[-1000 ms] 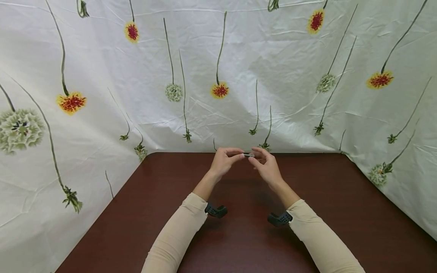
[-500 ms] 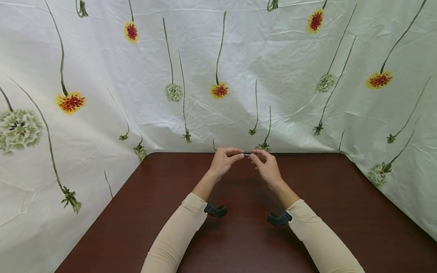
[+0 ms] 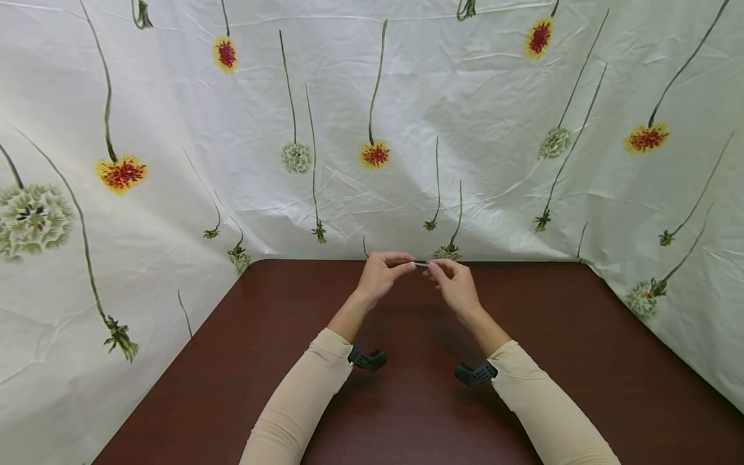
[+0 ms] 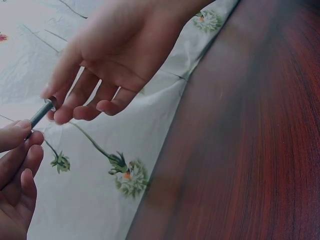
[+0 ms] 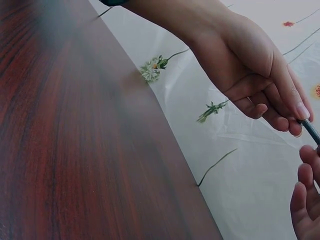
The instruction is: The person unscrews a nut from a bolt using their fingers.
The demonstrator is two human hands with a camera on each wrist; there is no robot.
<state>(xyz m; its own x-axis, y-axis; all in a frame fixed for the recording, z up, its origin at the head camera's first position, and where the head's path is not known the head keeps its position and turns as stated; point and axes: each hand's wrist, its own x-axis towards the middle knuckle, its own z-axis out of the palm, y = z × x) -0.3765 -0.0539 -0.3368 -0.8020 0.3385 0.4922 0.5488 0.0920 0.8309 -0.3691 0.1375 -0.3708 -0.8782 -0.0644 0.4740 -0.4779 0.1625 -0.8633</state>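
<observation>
The bolt (image 3: 422, 263) runs crosswise, left hand (image 3: 376, 278) to right hand (image 3: 459, 287).

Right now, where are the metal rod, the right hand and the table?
Metal rod (image 4: 41, 114), left wrist view: threaded shaft.
Right hand (image 3: 458, 287), head view: base of thumb.
Table (image 3: 421, 420), head view: bare top.

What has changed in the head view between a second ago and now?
The right hand has closed in: its thumb and fingertips, parted around the right end of the threaded rod a second ago, now pinch that end, the thumb slightly higher. The left hand keeps its pinch on the other end, over the table.
</observation>
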